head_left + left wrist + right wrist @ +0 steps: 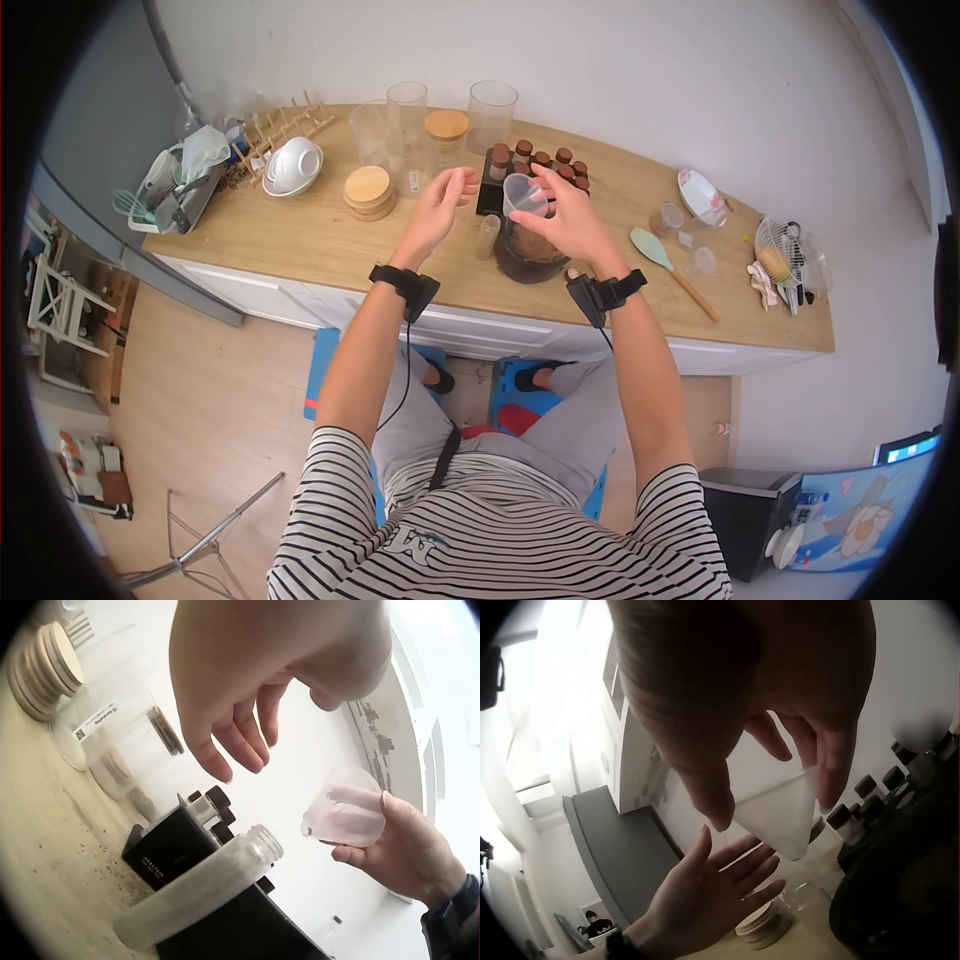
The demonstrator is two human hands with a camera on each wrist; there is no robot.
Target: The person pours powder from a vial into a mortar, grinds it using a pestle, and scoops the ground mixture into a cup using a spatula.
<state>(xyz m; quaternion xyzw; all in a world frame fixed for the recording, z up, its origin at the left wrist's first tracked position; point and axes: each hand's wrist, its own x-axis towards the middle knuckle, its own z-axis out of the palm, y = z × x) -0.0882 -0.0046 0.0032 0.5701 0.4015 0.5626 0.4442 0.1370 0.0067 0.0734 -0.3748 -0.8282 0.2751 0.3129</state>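
Note:
My right hand point(572, 218) pinches a translucent plastic funnel point(524, 194) by its rim, above the black pot point(522, 268). In the right wrist view the funnel point(781, 817) tapers down to a narrow tip. Brown loose material point(532, 244) lies inside the pot. My left hand point(440, 212) is raised to the left with relaxed fingers and holds nothing. Below and between the hands, an uncapped clear glass bottle point(202, 889) stands upright beside the pot. Behind them is a black rack point(176, 844) of small jars with brown caps point(523, 148).
Glass canisters point(493, 110) and wooden lids point(369, 188) stand at the back left, near white bowls point(295, 165). To the right lie a green spatula point(652, 247), small clear cups point(668, 216) and a wire basket point(780, 250). Dark crumbs point(94, 855) dot the wooden counter.

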